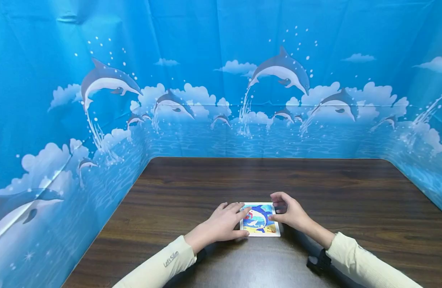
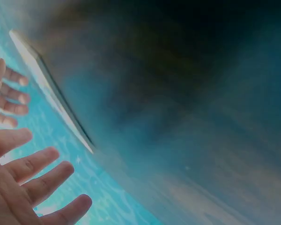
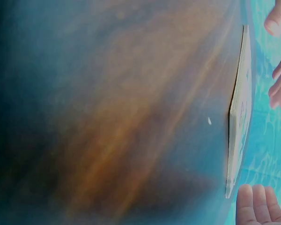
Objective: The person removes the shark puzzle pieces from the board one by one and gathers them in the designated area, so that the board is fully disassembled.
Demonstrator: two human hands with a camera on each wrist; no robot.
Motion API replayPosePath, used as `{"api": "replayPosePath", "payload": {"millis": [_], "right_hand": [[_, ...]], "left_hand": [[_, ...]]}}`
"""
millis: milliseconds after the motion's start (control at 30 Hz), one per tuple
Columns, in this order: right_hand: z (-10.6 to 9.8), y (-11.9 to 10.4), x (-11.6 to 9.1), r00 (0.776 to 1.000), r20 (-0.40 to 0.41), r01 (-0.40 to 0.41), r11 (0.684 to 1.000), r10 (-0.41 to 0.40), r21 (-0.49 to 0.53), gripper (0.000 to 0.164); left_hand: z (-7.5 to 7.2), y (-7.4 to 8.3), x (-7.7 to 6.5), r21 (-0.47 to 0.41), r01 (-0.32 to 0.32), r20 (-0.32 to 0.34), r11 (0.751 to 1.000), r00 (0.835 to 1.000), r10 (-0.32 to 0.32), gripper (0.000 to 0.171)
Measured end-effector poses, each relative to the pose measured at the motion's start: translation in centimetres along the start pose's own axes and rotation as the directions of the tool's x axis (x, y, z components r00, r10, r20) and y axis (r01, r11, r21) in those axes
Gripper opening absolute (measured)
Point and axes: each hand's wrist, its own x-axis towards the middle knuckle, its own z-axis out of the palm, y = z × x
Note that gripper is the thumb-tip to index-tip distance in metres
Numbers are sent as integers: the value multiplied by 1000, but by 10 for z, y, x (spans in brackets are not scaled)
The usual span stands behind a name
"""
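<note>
A small square board (image 1: 258, 219) with a white border and a picture of a blue dolphin lies flat on the table, and looks like a picture puzzle. Over its left edge my left hand (image 1: 224, 223) spreads its fingers, palm down. Beside the right edge is my right hand (image 1: 291, 212), fingers loosely bent, its thumb reaching over the picture. From the left wrist, the board (image 2: 56, 93) shows edge-on, with left-hand fingers (image 2: 42, 180) apart from it. Seen from the right wrist, right-hand fingers (image 3: 257, 206) sit near one end of the board (image 3: 239, 112). Neither hand visibly grips anything.
A dark wood-grain table (image 1: 206, 180) extends around the board. Behind it and along its sides hangs a blue curtain (image 1: 206, 60) printed with dolphins and clouds. A black device (image 1: 319, 262) is strapped at the right wrist.
</note>
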Motion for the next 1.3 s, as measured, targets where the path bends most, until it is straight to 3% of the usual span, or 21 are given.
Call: {"api": "replayPosePath", "payload": {"millis": [533,1300], "right_hand": [[1,-1,8,1000,-4,-15,999,15,-42,58],[-2,4,9,999,26,-23,1000,23,-13,53]], "left_hand": [[5,0,-3,83,-189,45,978,982,186,55],[5,-7,-2,65,-260,120,963,961,251,54]]}}
